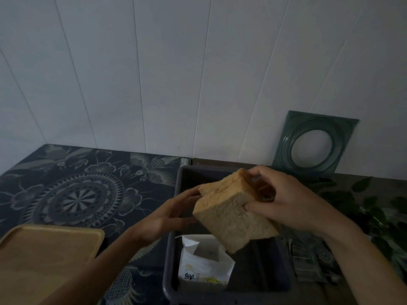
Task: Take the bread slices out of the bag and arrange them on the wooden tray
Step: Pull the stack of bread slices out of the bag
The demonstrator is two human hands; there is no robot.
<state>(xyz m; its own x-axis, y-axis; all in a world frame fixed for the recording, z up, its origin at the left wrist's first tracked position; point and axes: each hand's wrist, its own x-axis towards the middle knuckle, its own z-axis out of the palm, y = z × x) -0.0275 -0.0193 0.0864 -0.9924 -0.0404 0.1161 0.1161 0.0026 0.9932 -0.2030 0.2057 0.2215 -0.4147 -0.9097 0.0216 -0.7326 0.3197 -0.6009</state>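
A stack of tan bread slices (231, 214) is held in the air above a dark plastic bin (176, 249). My right hand (293, 201) grips the stack from the right, fingers over its crust edge. My left hand (167, 212) is at the stack's left side, fingers spread and touching or nearly touching it. The white bread bag (204, 267) lies inside the bin, below the slices. The wooden tray (44, 256) sits at the lower left on the patterned cloth, with nothing on its visible part.
A dark floral-patterned cloth (77, 194) covers the table's left side. A green square frame with a round opening (312, 146) leans on the white panelled wall. Green leaves (374, 208) spread at the right, beside a clear packet (312, 265).
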